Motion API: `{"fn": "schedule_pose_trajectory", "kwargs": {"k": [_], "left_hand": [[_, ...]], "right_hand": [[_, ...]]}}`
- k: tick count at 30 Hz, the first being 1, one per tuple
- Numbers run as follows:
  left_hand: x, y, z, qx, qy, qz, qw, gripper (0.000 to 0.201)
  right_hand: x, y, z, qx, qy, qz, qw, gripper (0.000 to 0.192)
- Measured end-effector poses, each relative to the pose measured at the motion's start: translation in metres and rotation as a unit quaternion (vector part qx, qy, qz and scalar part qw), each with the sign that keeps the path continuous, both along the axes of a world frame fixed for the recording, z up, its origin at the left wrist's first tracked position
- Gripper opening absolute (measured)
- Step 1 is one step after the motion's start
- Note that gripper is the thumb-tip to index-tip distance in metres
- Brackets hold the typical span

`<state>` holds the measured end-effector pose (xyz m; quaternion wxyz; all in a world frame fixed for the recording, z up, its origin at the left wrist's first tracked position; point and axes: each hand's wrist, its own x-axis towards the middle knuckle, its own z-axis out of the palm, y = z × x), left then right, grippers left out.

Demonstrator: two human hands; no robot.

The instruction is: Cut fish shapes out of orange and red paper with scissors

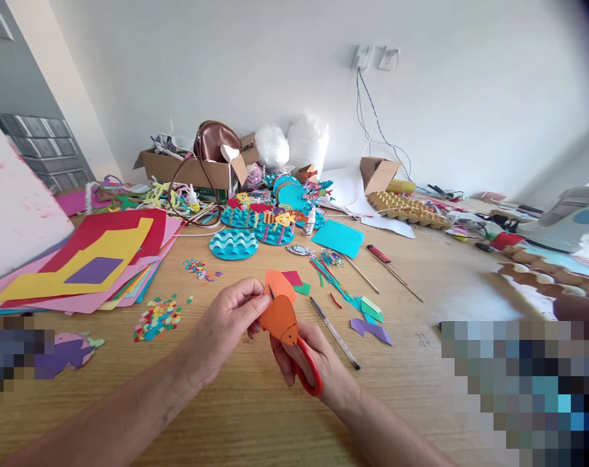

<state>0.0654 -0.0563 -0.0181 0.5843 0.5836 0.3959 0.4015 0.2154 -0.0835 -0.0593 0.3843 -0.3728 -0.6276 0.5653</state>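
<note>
Hands: left hand (231, 318) pinches rounded orange paper shape (279, 318); right hand (311, 360) grips red-handled scissors (308, 370) over wooden table (421, 389).

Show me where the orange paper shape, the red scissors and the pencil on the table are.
orange paper shape (277, 316), head view, middle of the paper.
red scissors (310, 370), head view, red handle loop in the right hand.
pencil (334, 333), head view, mid-shaft on the table.

Two hands (226, 321), one scissors (308, 370), one orange paper (279, 318).
</note>
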Motion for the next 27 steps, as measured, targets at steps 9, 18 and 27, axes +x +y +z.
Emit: {"fn": "schedule_pose_trajectory", "kwargs": {"k": [9, 18, 27], "left_hand": [[0.0003, -0.0005, -0.0014, -0.017, -0.024, 0.006, 1.0, 0.019], [0.0, -0.0006, -0.0025, -0.02, -0.033, -0.004, 0.999, 0.018], [-0.0015, -0.0002, -0.0024, -0.027, -0.03, -0.001, 0.999, 0.019]], "right_hand": [[-0.001, -0.0014, 0.0051, 0.005, -0.012, 0.0, 1.0, 0.046], [-0.0023, -0.002, 0.0055, -0.014, 0.017, -0.004, 1.0, 0.048], [-0.0025, -0.0013, 0.0034, -0.009, 0.009, 0.006, 1.0, 0.044]]}}
